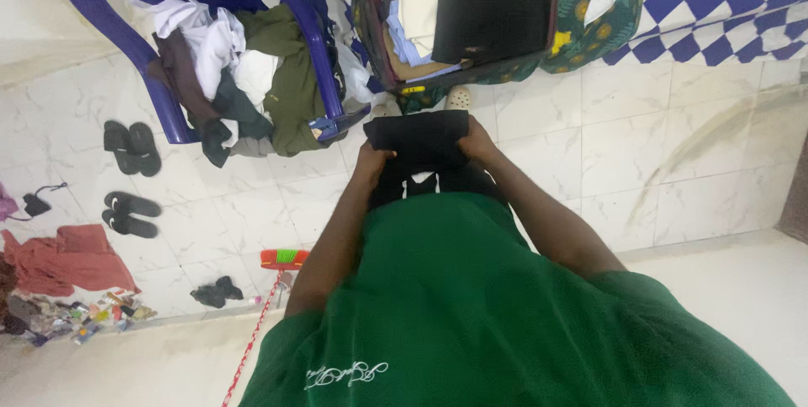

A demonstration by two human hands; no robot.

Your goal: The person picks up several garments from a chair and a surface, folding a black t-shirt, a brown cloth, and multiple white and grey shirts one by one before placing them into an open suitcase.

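Observation:
I hold a folded black garment (418,142) in front of my green shirt, above the white tiled floor. My left hand (371,159) grips its left edge and my right hand (476,143) grips its right edge. Both hands are closed on the cloth, with the fingers partly hidden under the fold. Just beyond the garment lies an open suitcase (374,45) with folded clothes in it, a black folded piece (492,5) on top.
A blue plastic chair (303,11) piled with white, olive and dark clothes stands at the left. Two pairs of black sandals (132,148) lie on the tiles. A broom with a red head (283,259), a rust-red cloth (71,260) and small litter are lower left. A blue-and-white checked cloth (724,3) is upper right.

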